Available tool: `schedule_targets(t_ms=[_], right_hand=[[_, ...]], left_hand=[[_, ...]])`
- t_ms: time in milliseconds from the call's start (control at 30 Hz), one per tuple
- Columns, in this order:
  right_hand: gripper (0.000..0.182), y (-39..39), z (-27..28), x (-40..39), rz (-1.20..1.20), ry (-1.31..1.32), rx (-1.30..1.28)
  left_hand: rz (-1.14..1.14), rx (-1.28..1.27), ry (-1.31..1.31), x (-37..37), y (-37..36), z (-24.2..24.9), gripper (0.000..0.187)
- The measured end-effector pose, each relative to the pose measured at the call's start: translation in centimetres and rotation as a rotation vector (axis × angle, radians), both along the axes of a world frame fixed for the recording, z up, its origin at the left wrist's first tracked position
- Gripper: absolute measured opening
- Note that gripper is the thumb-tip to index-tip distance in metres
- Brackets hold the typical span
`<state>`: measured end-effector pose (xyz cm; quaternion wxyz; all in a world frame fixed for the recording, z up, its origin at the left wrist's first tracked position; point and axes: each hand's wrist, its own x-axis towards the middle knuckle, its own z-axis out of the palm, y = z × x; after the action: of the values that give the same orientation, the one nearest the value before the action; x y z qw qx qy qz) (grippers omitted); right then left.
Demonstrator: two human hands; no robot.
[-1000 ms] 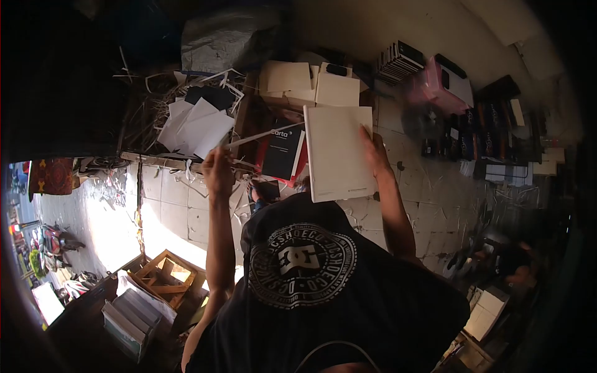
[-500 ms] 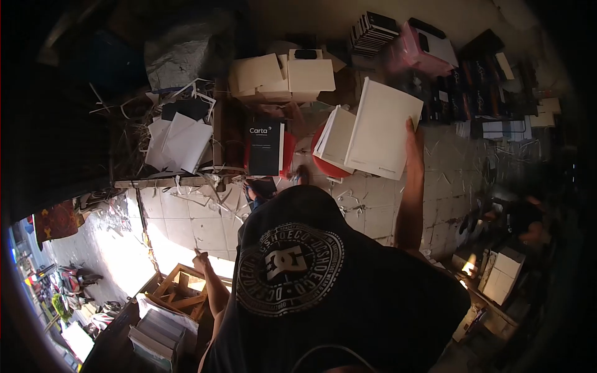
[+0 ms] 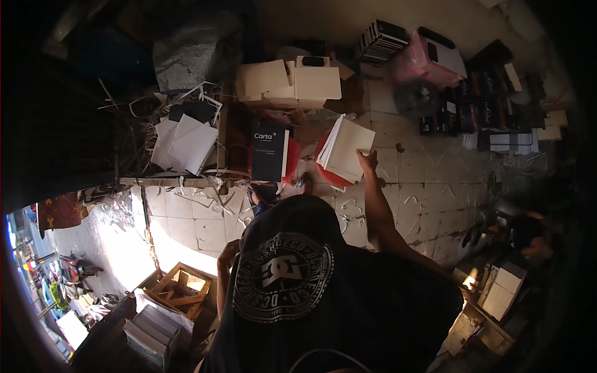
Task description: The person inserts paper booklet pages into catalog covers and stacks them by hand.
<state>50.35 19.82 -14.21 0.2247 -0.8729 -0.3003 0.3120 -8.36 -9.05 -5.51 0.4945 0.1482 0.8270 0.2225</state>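
My right hand (image 3: 367, 161) grips the right edge of a cream-covered book (image 3: 350, 149), thumb on top. That book lies over other pale sheets or books, fanned at their left side, on a red stool (image 3: 322, 166). To the left, a black book marked "Carta" (image 3: 268, 155) rests on a second red stool (image 3: 291, 163), with a white page edge along its right side. My left hand (image 3: 228, 253) is raised close against the front of my black shirt (image 3: 286, 267); its fingers are partly hidden, and nothing is visible in it.
Cream cartons (image 3: 289, 81) stand beyond the stools. Loose white sheets (image 3: 183, 144) lie on a wooden-edged surface at left. Paper strips litter the tiled floor (image 3: 410, 199). A wooden frame (image 3: 180, 289) and a paper stack (image 3: 152, 332) are lower left. Another person (image 3: 528, 233) is at right.
The cream book in my right hand has come down and left onto the pile on the red stool. My left hand has drawn back from the lower left to my body.
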Motion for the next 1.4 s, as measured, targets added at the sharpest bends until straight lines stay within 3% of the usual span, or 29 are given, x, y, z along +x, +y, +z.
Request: schedule_targets(t_ms=[100, 167, 267, 300, 333, 433, 467, 533, 633, 700, 767, 833, 867, 900, 967, 1000, 1100, 1133, 1167, 1200, 1233, 1300, 1333, 1367, 1400], right_hand=[[0.074, -0.8, -0.9, -0.3, 0.071, -0.175, -0.006], [0.072, -1.0, 4.1, -3.2, 0.087, -0.439, 0.051], [0.059, 1.0, 9.8, -8.6, 0.306, -0.587, 0.579], [0.051, 1.5, 10.8, -11.3, 0.390, -0.466, 0.682], [0.055, 1.8, 11.6, -14.6, 0.457, -0.323, 0.725], [0.073, 1.4, 7.8, -22.1, 0.675, 0.009, 0.496], [0.083, 1.2, 4.0, -23.9, 0.705, 0.052, 0.468], [0.101, 0.8, -2.6, -26.9, 0.672, 0.058, 0.100], [0.115, 1.3, -5.7, -29.7, 0.567, 0.182, -0.296], [0.113, 1.0, -8.1, -32.1, 0.403, 0.094, -0.293], [0.112, 0.1, -10.8, -33.1, 0.360, -0.152, -0.110], [0.110, -0.3, -12.6, -32.0, 0.322, -0.019, -0.049], [0.101, -0.2, -13.7, -31.5, 0.405, -0.054, -0.091], [0.091, -0.3, -14.3, -30.5, 0.372, 0.089, -0.079], [0.082, 0.2, -14.2, -28.8, 0.461, 0.099, -0.246], [0.072, 0.1, -13.5, -28.2, 0.514, 0.157, -0.127], [0.061, 0.0, -10.6, -29.1, 0.448, -0.191, -0.133], [0.054, 0.1, -8.3, -29.5, 0.477, -0.189, -0.085], [0.050, 0.2, -6.0, -30.1, 0.519, -0.235, -0.007], [0.047, 0.1, -2.8, -30.5, 0.595, -0.307, 0.083], [0.047, 0.3, 0.8, -31.0, 0.592, -0.172, 0.123], [0.045, -0.6, 5.8, -31.9, 0.608, -0.161, 0.320], [0.040, -1.3, 8.0, -32.1, 0.644, -0.043, 0.435], [0.031, -1.8, 11.8, -32.7, 0.670, 0.053, 0.509], [0.041, -1.7, 16.9, -33.5, 0.715, 0.157, 0.667]], left_hand=[[0.008, -0.015, 0.001, -0.2, -1.5, 0.1, 0.051], [0.004, -0.030, -0.001, -0.3, -2.7, 0.1, 0.051], [-0.021, -0.059, -0.015, -0.1, -3.9, 0.3, 0.052], [-0.032, -0.072, -0.016, -0.1, -4.3, 0.5, 0.052], [-0.042, -0.080, -0.017, -0.3, -4.5, 0.7, 0.052], [-0.060, -0.099, -0.016, -1.2, -4.7, 1.7, 0.052], [-0.055, -0.097, -0.012, -1.7, -4.5, 2.2, 0.053], [-0.014, -0.073, -0.013, -2.7, -3.4, 3.7, 0.053], [0.025, -0.040, -0.008, -5.4, -2.1, 4.5, 0.053], [0.000, -0.081, -0.018, -7.1, -1.2, 5.3, 0.053], [-0.043, -0.128, -0.034, -8.4, -1.2, 5.7, 0.056], [-0.090, -0.173, -0.033, -9.8, -1.8, 5.8, 0.053], [-0.129, -0.195, -0.023, -10.7, -2.4, 5.6, 0.052], [-0.174, -0.213, -0.012, -11.7, -2.9, 5.2, 0.051], [-0.309, -0.228, 0.026, -13.9, -3.6, 4.1, 0.048], [-0.403, -0.223, 0.055, -14.9, -3.5, 3.3, 0.046], [-0.763, -0.061, 0.259, -18.3, -2.0, 0.4, 0.042], [-0.528, -0.244, 0.283, -16.0, 1.6, 2.6, 0.038], [-0.524, -0.031, 0.307, -15.5, 3.4, 2.2, 0.036], [-0.478, 0.026, 0.288, -13.3, 7.4, 4.0, 0.033], [-0.468, 0.190, 0.236, -11.4, 10.5, 5.3, 0.032], [-0.413, 0.326, 0.017, -7.5, 16.1, 6.7, 0.049], [-0.307, 0.365, -0.069, -5.0, 18.6, 7.4, 0.044], [-0.303, 0.372, -0.140, -3.2, 20.6, 7.1, 0.053], [-0.200, 0.351, -0.306, -0.7, 22.5, 10.1, 0.059]])
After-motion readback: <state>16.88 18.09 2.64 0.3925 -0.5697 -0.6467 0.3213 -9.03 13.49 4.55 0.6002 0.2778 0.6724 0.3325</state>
